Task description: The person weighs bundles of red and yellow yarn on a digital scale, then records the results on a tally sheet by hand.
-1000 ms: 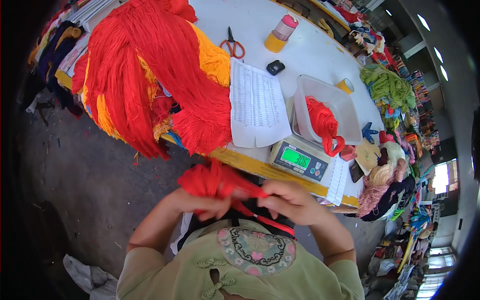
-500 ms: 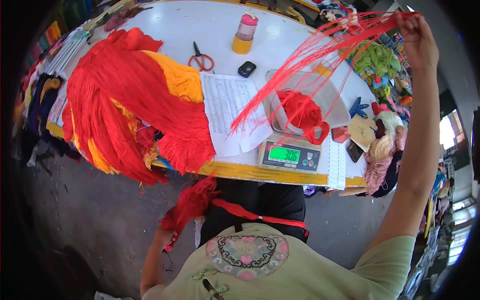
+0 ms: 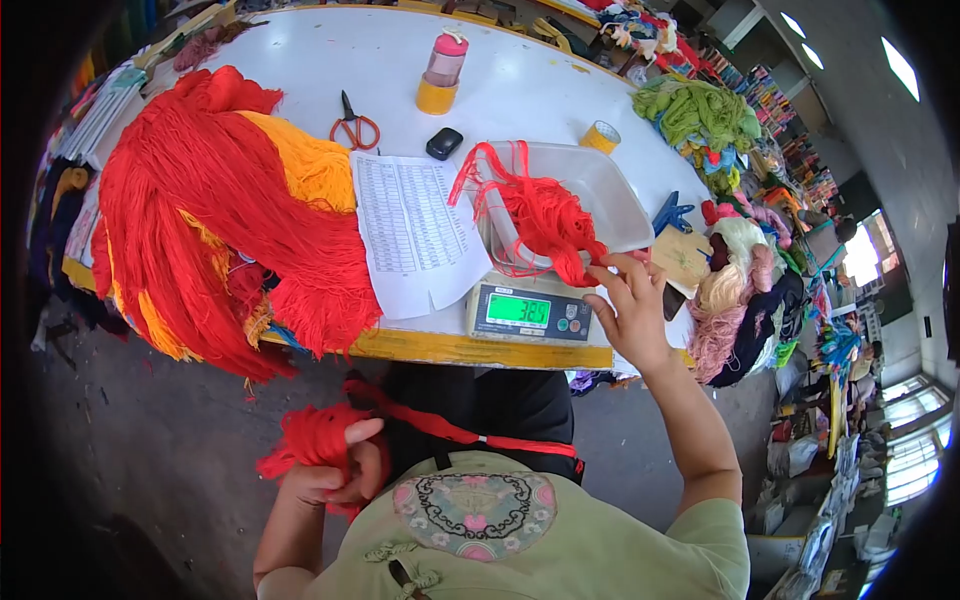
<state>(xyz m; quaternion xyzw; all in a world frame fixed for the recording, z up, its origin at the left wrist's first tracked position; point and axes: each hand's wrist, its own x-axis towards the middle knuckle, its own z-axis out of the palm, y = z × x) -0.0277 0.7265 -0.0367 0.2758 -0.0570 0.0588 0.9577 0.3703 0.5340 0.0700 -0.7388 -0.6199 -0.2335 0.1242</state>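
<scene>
A clear plastic tray (image 3: 612, 196) sits on a digital scale (image 3: 528, 311) at the near edge of the table (image 3: 540, 95). The tray holds a loose heap of red yarn (image 3: 540, 215); strands spill over the tray's left rim and its near corner. The scale's green display is lit.

The right hand (image 3: 628, 310) is at that near corner, fingers (image 3: 612, 272) spread and touching the hanging end of the heap. Whether they pinch it, I cannot tell. The left hand (image 3: 338, 478) is low beside the body, closed around a red bundle (image 3: 308, 440) of the same fluffy, bright yarn.

On the white, yellow-edged table lie a large pile of red and orange yarn (image 3: 215, 200), a printed sheet (image 3: 410, 228), scissors (image 3: 352, 126), a pink-topped bottle (image 3: 441, 70), a yellow tape roll (image 3: 601, 136) and green yarn (image 3: 700, 110). To the right is a workshop, with more coloured yarn stacked along it.
</scene>
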